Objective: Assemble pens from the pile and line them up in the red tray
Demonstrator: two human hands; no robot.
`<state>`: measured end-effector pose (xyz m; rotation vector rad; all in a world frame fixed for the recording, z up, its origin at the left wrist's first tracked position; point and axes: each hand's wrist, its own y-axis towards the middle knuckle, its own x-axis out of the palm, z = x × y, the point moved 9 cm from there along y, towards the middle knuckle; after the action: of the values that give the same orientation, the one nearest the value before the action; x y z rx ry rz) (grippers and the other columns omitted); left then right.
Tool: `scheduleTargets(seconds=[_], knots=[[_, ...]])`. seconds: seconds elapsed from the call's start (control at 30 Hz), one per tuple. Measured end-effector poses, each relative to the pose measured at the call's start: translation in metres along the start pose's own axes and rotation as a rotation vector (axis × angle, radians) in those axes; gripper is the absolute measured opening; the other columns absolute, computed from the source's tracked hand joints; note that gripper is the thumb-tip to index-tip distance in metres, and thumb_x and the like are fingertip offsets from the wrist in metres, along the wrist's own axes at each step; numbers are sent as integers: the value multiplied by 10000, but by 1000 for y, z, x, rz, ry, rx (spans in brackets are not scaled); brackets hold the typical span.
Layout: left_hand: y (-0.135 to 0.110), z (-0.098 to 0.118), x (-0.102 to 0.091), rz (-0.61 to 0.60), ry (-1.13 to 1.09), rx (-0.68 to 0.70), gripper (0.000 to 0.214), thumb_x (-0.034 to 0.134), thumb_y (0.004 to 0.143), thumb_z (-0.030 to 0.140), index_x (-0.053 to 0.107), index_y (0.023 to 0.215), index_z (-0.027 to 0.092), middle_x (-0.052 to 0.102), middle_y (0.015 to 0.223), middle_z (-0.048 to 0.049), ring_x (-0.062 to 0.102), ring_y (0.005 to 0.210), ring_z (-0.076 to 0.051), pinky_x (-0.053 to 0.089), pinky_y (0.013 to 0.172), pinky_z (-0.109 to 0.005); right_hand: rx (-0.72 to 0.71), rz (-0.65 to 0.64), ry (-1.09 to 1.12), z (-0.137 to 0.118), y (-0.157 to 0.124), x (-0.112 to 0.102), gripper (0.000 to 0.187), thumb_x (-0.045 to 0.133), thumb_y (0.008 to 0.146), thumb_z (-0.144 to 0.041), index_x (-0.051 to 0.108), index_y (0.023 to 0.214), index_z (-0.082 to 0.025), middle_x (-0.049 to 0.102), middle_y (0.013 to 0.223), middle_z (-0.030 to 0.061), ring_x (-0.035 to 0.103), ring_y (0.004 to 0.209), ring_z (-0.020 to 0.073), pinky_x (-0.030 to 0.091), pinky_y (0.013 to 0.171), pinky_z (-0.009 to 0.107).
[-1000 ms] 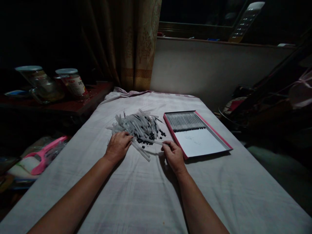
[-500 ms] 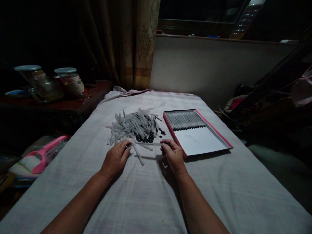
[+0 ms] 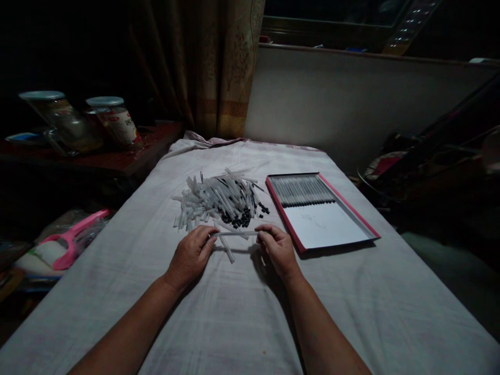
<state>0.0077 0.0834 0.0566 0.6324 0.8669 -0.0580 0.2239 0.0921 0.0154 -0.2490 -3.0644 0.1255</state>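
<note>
Between my two hands a thin clear pen [image 3: 236, 234] is held level, one end in each pinch. My left hand [image 3: 192, 255] has thumb and fingers closed on its left end. The right end, partly hidden, sits in the pinch of my right hand [image 3: 278, 251]. Just beyond lies a heap of translucent pen barrels [image 3: 219, 195] mixed with dark thin pieces. Small black pen parts [image 3: 242, 216] gather at its near right side. A loose clear tube [image 3: 227, 250] lies on the cloth under the held pen.
Right of the heap is a shallow red-edged box [image 3: 332, 229] with a row of pens [image 3: 302, 190] along its far half. A pale cloth [image 3: 242, 323] covers the surface. Jars [image 3: 117, 122] stand on a dark red table at left; a pink-handled thing [image 3: 70, 242] lies low at left.
The view has shifted slightly. Both hands still hold the pen between them; my left hand's fingertips are a little nearer my right hand.
</note>
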Motion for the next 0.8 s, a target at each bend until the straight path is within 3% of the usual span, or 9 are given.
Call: scheduleTargets(seconds=[0.07, 0.23, 0.3, 0.63, 0.8], knots=[[-1, -1, 1, -21, -47, 2, 233, 473, 960, 309, 658, 1025, 184, 722, 951, -75, 685, 885, -195, 542, 810, -312, 20, -71, -30, 2, 0, 3, 277, 652, 677, -390, 713, 806, -153, 577, 551, -26, 431, 428, 85, 316, 412, 211], [-3, 0, 8, -118, -171, 15, 208, 531, 941, 310, 704, 1001, 211, 747, 886, -46, 703, 804, -169, 552, 748, -266, 8, -386, -221, 3, -5, 16, 247, 694, 717, -351, 779, 814, -140, 645, 597, 8, 531, 529, 114, 387, 479, 218], [-5, 3, 10, -147, -194, 44, 198, 546, 935, 303, 713, 991, 214, 750, 875, -43, 706, 789, -165, 552, 725, -255, -25, -442, -265, 1, -7, 18, 225, 674, 752, -335, 784, 808, -147, 688, 655, 26, 583, 593, 136, 428, 530, 230], [-2, 0, 2, -34, -257, 29, 183, 565, 917, 286, 726, 963, 212, 753, 848, -46, 711, 766, -165, 566, 703, -254, -170, -419, -328, -4, -8, 27, 255, 585, 831, -329, 769, 832, -152, 707, 679, 18, 616, 626, 151, 460, 578, 242], [2, -16, 13, -89, -295, -121, 228, 569, 894, 343, 706, 1026, 217, 753, 941, -59, 710, 862, -192, 569, 798, -309, -241, -355, -494, -25, -12, 24, 237, 546, 843, -261, 759, 779, -180, 706, 668, 11, 632, 630, 155, 460, 580, 243]])
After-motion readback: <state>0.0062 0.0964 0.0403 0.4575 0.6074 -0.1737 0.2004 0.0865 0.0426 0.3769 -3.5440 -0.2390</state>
